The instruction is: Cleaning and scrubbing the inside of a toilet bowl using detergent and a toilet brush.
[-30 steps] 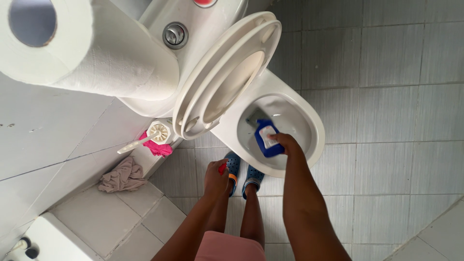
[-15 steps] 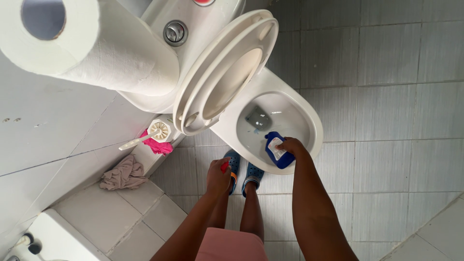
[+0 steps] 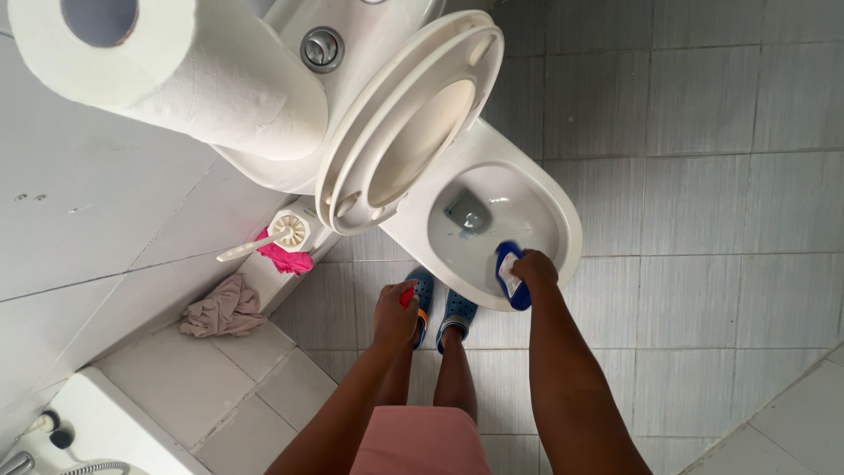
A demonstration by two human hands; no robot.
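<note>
Blue bottle (image 3: 511,275) sat tight in my right hand (image 3: 534,266), over the bowl rim (image 3: 570,236) at frame centre. My left hand (image 3: 395,315) pinched its red cap (image 3: 405,298). I aimed low, under the rim.

Grey tiled floor (image 3: 703,308) carries the white toilet (image 3: 563,220) and crumpled beige cloth (image 3: 221,310).

1. The toilet bowl (image 3: 563,220) looked like glossy white ceramic, smooth and wet inside.
2. The raised seat and lid (image 3: 413,114) were smooth white plastic with a soft sheen.
3. The flush button (image 3: 322,48) was shiny metal.
4. The blue bottle (image 3: 510,274) in the right hand (image 3: 533,266) was glossy plastic with a paper-like label.
5. The paper roll (image 3: 176,66) looked soft, matt and faintly embossed.
6. The floor tiles (image 3: 703,202) were grey, matt and lightly streaked.
7. The beige rag (image 3: 224,310) was crumpled cloth.
</note>
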